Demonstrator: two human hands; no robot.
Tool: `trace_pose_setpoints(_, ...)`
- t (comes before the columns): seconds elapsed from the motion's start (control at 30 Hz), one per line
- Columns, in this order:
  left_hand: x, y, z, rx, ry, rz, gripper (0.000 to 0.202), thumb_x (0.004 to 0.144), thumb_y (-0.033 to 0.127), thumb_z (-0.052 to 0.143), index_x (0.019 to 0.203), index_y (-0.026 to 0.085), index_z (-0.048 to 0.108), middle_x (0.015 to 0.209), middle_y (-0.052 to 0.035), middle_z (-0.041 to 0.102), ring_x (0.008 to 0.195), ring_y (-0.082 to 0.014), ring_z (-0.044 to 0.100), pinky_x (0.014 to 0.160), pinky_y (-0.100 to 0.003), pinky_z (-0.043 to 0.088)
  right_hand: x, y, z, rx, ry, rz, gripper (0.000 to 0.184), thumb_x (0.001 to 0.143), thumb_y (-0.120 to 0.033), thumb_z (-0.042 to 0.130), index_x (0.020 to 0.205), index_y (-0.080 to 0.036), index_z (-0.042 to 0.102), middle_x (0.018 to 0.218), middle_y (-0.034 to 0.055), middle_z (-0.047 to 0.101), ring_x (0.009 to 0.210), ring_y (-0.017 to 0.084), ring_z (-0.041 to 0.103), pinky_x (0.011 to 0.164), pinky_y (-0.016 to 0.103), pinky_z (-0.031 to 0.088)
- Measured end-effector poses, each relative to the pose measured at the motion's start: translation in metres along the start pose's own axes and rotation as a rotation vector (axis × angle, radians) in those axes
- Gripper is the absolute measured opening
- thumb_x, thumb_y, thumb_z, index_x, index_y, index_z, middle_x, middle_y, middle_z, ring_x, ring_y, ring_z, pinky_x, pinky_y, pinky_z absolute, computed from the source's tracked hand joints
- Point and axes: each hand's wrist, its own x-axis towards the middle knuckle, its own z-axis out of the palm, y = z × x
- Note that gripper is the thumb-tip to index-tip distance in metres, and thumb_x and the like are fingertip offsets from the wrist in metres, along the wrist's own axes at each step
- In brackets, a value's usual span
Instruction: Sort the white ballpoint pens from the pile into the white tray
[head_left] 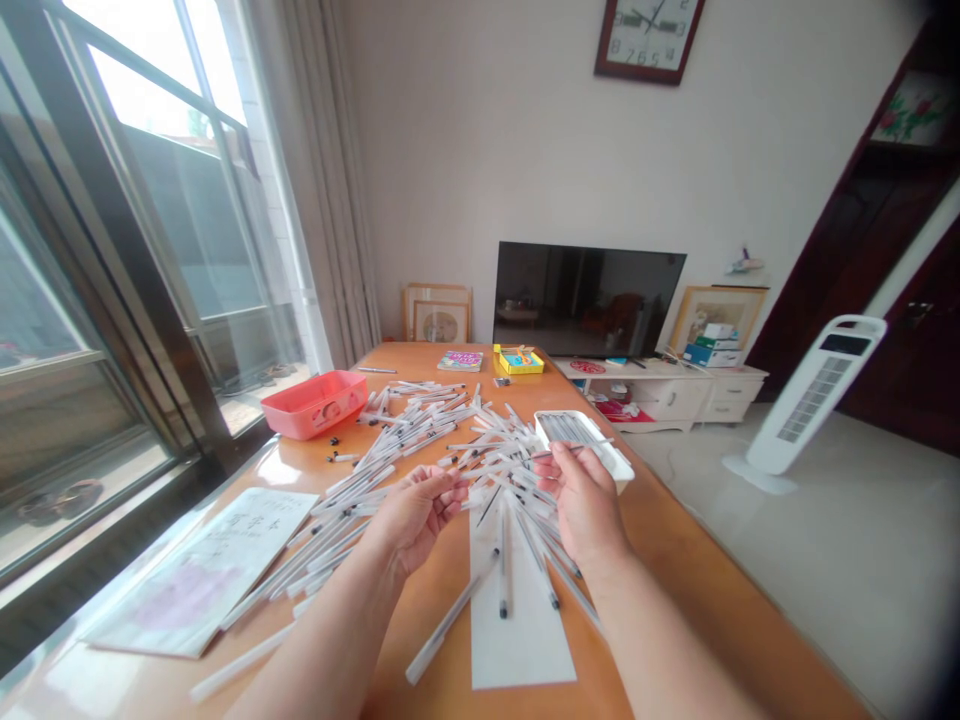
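Note:
My right hand (583, 505) is closed around a slim dark pen (581, 447), held almost level beside the white tray. To its left, my left hand (421, 512) has its thumb and fingertips pinched together over the pile; whatever sits between them is too small and pale to make out. Beneath and around both hands spreads a loose heap of clear pen barrels (420, 425), many with black ends. Several pens (503, 570) lie across a white paper strip (521, 640) in front of me. The white tray (622, 468) holds rows of grey pens.
A red plastic basket (300, 410) stands at the table's left edge, near small black caps (334, 441). A paper booklet (202, 570) lies at front left. Toward the far end are a colourful booklet (460, 361) and a yellow box (519, 361). A tower fan (817, 395) stands right.

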Motion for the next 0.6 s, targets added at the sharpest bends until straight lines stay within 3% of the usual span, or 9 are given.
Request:
trace_pose_setpoints(0.17, 0.000, -0.002, -0.001, -0.003, -0.027, -0.015, 0.022, 0.076, 0.007, 0.076, 0.082, 0.017, 0.056, 0.082, -0.0077, 0.075, 0.069, -0.0119, 0.071, 0.063, -0.019, 0.056, -0.004, 0.005, 0.004, -0.056, -0.066, 0.068, 0.032, 0.076, -0.050, 0.078, 0.085, -0.021, 0.068, 0.084, 0.0027, 0.072, 0.074, 0.017, 0.066, 0.059, 0.025, 0.051)
trace_pose_setpoints(0.33, -0.004, -0.001, 0.000, 0.127, -0.127, -0.065, 0.025, 0.075, 0.018, 0.080, 0.082, 0.017, 0.056, 0.087, -0.0100, 0.076, 0.069, -0.0117, 0.069, 0.064, -0.020, 0.052, -0.009, 0.006, 0.008, -0.083, -0.163, 0.123, 0.038, 0.078, -0.054, 0.075, 0.093, -0.019, 0.073, 0.086, 0.0043, 0.069, 0.075, 0.016, 0.062, 0.052, 0.021, 0.042)
trace_pose_setpoints(0.47, -0.015, 0.002, 0.005, 0.348, -0.261, -0.068, 0.030, 0.075, 0.029, 0.083, 0.094, 0.017, 0.063, 0.087, -0.0083, 0.075, 0.072, -0.0129, 0.068, 0.069, -0.022, 0.050, -0.010, 0.004, 0.007, -0.090, -0.231, 0.107, 0.040, 0.079, -0.055, 0.075, 0.092, -0.017, 0.072, 0.072, 0.0008, 0.062, 0.061, 0.011, 0.050, 0.047, 0.021, 0.031)
trace_pose_setpoints(0.6, -0.022, 0.001, 0.008, 0.486, -0.443, -0.081, 0.031, 0.081, 0.036, 0.077, 0.100, 0.014, 0.067, 0.085, -0.0092, 0.074, 0.076, -0.0152, 0.067, 0.075, -0.027, 0.048, -0.015, 0.005, 0.007, -0.186, -0.388, 0.124, 0.040, 0.082, -0.054, 0.073, 0.101, -0.018, 0.072, 0.066, -0.0036, 0.053, 0.059, 0.010, 0.045, 0.052, 0.021, 0.034)
